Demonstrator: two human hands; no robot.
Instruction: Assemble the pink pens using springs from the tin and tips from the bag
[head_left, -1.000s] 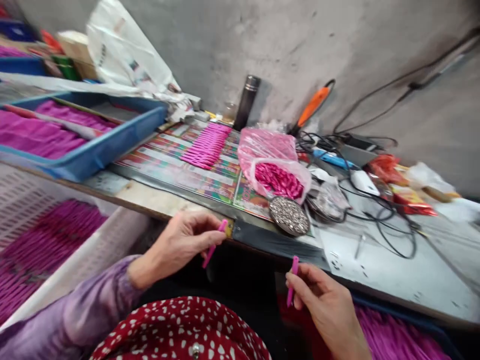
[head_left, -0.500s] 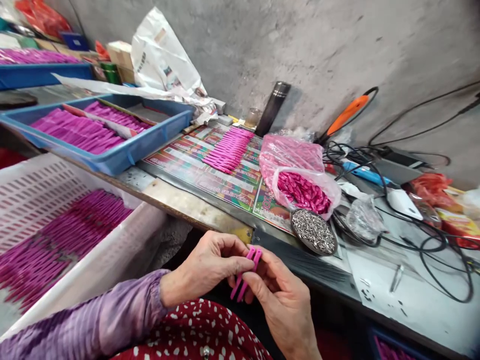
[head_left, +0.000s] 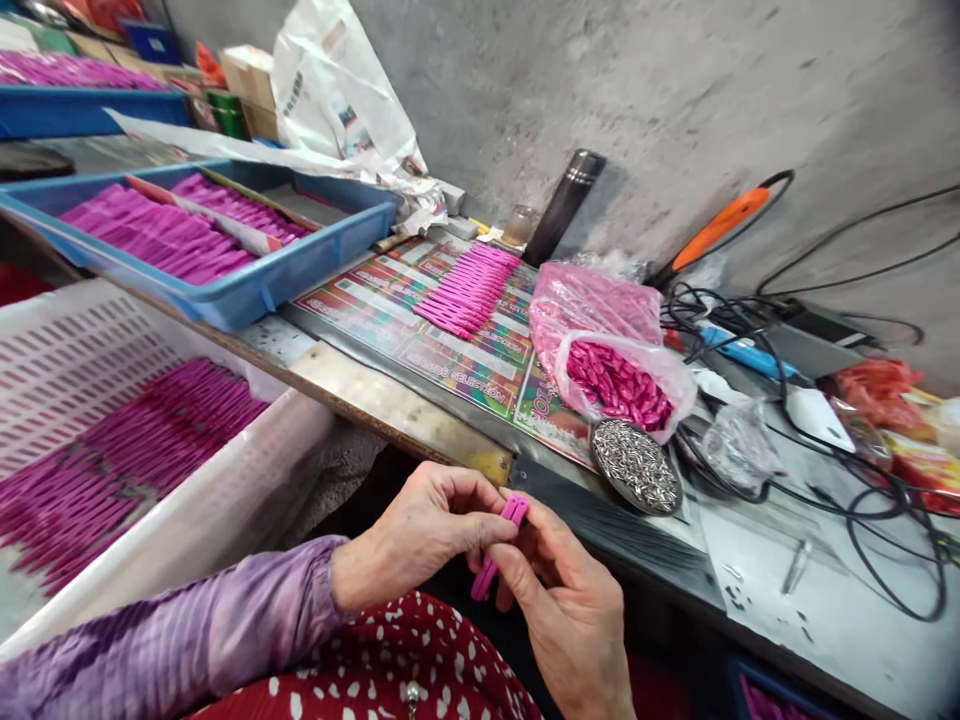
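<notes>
In front of my lap, two slim magenta plastic strips point(head_left: 491, 555) lie side by side, pressed together and tilted. My left hand point(head_left: 442, 525) pinches them between thumb and fingers from the left. My right hand point(head_left: 559, 590) grips them from the right, thumb across the front and curled fingers behind. The fingers hide part of the strips. Beyond the hands, on the bench, a neat row of similar magenta pieces point(head_left: 471, 290) lies on a printed mat point(head_left: 450, 385). A round dish of small metal pins point(head_left: 636, 466) and a plastic bag of glossy magenta parts point(head_left: 619, 385) are to the right.
A blue tray point(head_left: 247, 310) of magenta pieces stands at left on the bench, above a white basket point(head_left: 247, 470) holding more. A dark cylinder point(head_left: 562, 208) leans near the wall. Black cables point(head_left: 892, 490) and an orange-handled tool point(head_left: 721, 228) lie at right.
The two strips, held slightly apart before, are now closed against each other. Both hands stay in nearly the same place. The view has shifted slightly.
</notes>
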